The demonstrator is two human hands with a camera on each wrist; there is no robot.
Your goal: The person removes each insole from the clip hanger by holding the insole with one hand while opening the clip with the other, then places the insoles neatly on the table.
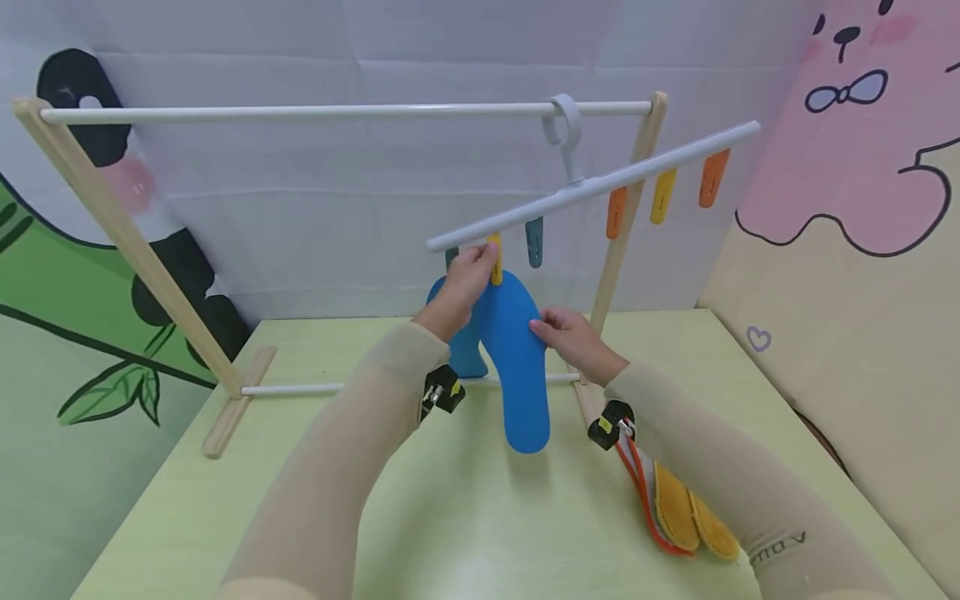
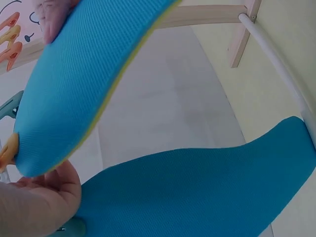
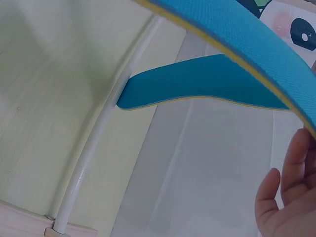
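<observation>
A blue insole point(image 1: 517, 367) hangs toe down from a yellow clothespin point(image 1: 497, 265) on a white clip hanger point(image 1: 592, 189). My left hand point(image 1: 467, 282) pinches that clothespin, its thumb at the upper part; in the left wrist view, curled fingers point(image 2: 66, 182) lie by the insole's top edge. My right hand point(image 1: 577, 340) holds the same insole's right edge between thumb and fingers. Behind my left hand a second blue insole point(image 1: 467, 354) hangs under a dark green clothespin point(image 1: 451, 257), partly covered. The right wrist view shows both insoles from the side.
The hanger hooks over the top bar point(image 1: 337, 113) of a wooden-ended rack point(image 1: 142, 250), slanting up to the right. Other clothespins, teal point(image 1: 534, 242), orange point(image 1: 617, 212) and yellow point(image 1: 663, 196), hang along it. Yellow and grey insoles with red edges point(image 1: 675, 508) lie under my right forearm.
</observation>
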